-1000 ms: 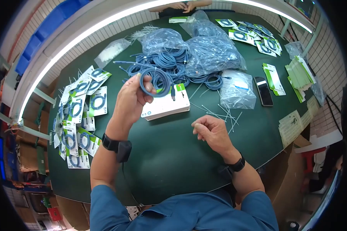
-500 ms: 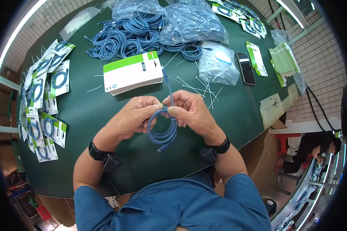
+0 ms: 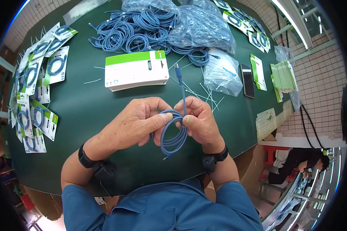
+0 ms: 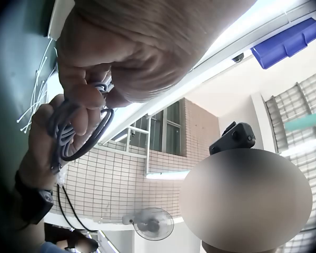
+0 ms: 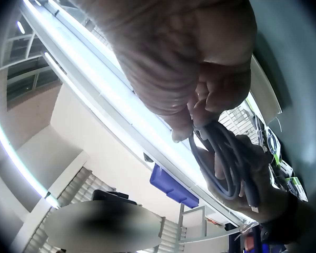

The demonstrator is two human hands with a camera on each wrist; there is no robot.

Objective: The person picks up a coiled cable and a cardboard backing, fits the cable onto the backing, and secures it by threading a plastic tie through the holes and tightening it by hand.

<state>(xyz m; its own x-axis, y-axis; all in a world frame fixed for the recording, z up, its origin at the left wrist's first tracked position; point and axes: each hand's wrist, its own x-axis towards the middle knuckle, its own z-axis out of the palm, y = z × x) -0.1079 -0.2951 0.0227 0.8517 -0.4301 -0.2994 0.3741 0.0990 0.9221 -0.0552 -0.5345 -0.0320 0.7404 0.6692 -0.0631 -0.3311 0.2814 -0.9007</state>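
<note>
In the head view a coiled blue cable (image 3: 184,133) hangs between both hands, close over the table's near middle. My left hand (image 3: 138,121) pinches the top left of the coil between thumb and fingers. Across from it, my right hand (image 3: 200,123) grips the right side of the bundle. One cable end with a plug (image 3: 178,75) sticks up past the right fingertips; the other end pokes out below the loop. Both wrist views show fingers around the coil (image 5: 229,163). Just beyond the hands lies a stack of white and green cards (image 3: 135,73).
A heap of blue cables (image 3: 131,30) and bagged ones lie at the back. Carded cables (image 3: 57,66) spread along the left. Loose white ties (image 3: 198,92), a clear bag (image 3: 221,73), a phone (image 3: 247,81) and more cards (image 3: 284,77) are to the right.
The left hand has brought the coil back from near the card stack toward the body. The right hand has joined it, and both now hold the coil. The head view has shifted.
</note>
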